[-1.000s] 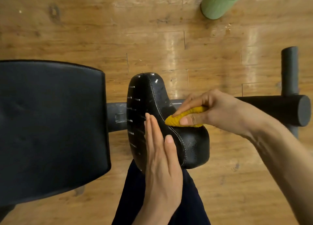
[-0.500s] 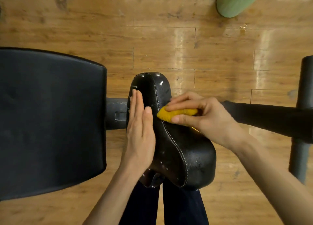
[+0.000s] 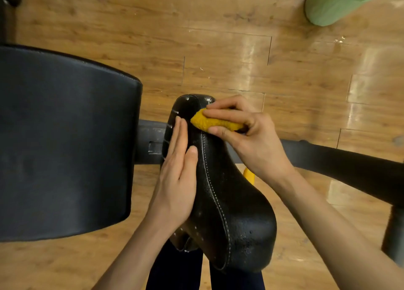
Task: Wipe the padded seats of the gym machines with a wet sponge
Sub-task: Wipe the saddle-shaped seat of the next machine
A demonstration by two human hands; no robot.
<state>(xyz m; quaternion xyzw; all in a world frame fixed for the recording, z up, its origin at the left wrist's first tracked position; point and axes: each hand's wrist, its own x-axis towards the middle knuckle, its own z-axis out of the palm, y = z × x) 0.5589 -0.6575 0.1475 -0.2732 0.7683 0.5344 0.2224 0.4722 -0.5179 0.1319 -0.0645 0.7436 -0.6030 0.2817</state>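
Observation:
A black padded seat [image 3: 231, 213] with white stitching stands on edge in the middle of the head view, its surface wet with droplets. My right hand [image 3: 247, 136] grips a yellow sponge [image 3: 215, 122] and presses it against the seat's far, narrow end. My left hand [image 3: 177, 176] lies flat with straight fingers against the seat's left face, bracing it. A larger black back pad [image 3: 65, 145] fills the left side.
A black metal frame bar [image 3: 341, 160] runs right from under the seat to an upright post [image 3: 393, 235]. A green bucket [image 3: 341, 1] stands on the wooden floor at top right. My dark trouser legs [image 3: 175, 270] are below the seat.
My right hand has slid the sponge along the seat toward its far end. My left hand shifted up the seat's left face and stays flat there.

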